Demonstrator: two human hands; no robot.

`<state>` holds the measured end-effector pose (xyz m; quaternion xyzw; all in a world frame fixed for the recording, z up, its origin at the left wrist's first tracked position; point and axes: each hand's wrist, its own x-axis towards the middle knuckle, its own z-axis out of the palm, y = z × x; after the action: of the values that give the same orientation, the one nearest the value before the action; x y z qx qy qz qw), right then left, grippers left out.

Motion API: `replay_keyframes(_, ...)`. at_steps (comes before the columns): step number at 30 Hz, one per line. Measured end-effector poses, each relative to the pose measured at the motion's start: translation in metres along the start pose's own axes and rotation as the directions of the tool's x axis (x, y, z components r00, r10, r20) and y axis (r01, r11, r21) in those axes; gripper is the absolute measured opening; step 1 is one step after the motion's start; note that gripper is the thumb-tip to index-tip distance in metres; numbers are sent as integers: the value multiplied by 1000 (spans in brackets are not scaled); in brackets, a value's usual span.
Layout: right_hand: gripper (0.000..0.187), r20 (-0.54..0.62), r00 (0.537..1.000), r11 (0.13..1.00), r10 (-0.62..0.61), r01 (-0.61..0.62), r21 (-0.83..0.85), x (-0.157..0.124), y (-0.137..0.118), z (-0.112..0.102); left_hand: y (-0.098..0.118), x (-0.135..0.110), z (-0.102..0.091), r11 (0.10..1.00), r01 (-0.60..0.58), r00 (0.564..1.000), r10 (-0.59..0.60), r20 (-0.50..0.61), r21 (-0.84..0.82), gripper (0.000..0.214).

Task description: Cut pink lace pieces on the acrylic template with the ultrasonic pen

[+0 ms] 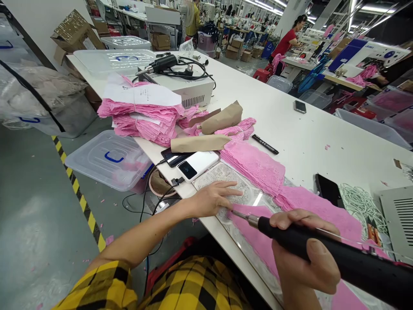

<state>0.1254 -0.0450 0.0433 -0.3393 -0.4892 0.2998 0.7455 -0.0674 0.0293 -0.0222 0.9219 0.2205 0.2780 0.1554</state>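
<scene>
My right hand (303,254) is closed round a black pen-shaped hot cutting tool (325,249). Its metal tip (240,214) touches the edge of a pink lace piece (254,224) lying on a glass plate (258,199). My left hand (213,199) lies flat with fingers stretched out, pressing a pale lace pattern (222,176) on the plate beside the tip. A stack of pink lace pieces (254,165) sits just beyond the plate.
Bundles of pink lace (145,118) with paper tags, brown paper patterns (200,142), a white power bank (196,165), phones (327,189), a black marker (265,144) and a white control box (190,88) are on the white table (290,125). Plastic bins (109,159) stand on the floor at left. A person in red (287,41) works far back.
</scene>
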Motion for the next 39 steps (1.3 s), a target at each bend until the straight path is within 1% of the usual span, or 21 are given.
replay_keyframes(3, 17, -61, 998, 999, -34, 32, -31, 4, 3, -1, -1, -1, 2, 1000, -8, 1000, 8, -27, 4, 46)
replay_keyframes(8, 17, -122, 992, 998, -34, 28, -52, 6, 11, 2, -1, -2, 2, 1000, -10, 999, 10, -33, 13, 45)
replay_keyframes(12, 16, -119, 992, 999, -31, 27, -35, 6, 13, 3, -1, -3, 3, 1000, -19, 999, 19, -47, 13, 43)
replay_keyframes(19, 8, -76, 997, 999, -24, 20, -49, 6, 14, 2, -3, -5, 6, 999, -50, 995, 49, -92, -1, 41)
replay_keyframes(23, 10, -96, 995, 999, -27, 23, -39, 6, 12, 3, -5, -7, 6, 999, -40, 995, 39, -90, -10, 38)
replay_keyframes(26, 12, -176, 983, 998, -46, 40, -42, 13, 5, -5, -4, -8, 4, 999, -46, 994, 43, -98, -30, 41)
replay_keyframes(29, 13, -276, 956, 991, -102, 74, -111, 25, -3, -25, -1, -6, 0, 998, -51, 989, 44, -139, -47, 43)
replay_keyframes(31, 13, -335, 934, 985, -126, 78, -154, 33, -7, -39, 2, -3, -2, 998, -53, 989, 47, -141, -39, 44)
replay_keyframes(33, 11, -385, 914, 984, -128, 68, -165, 38, -7, -50, 5, 1, -3, 998, -60, 993, 59, -102, -12, 43)
replay_keyframes(35, 10, -412, 904, 986, -115, 53, -160, 39, -5, -55, 7, 3, -3, 997, -78, 995, 79, -61, 15, 41)
replay_keyframes(39, 10, -410, 909, 989, -78, 20, -144, 36, 3, -55, 10, 2, -4, 994, -98, 995, 99, -15, 45, 34)
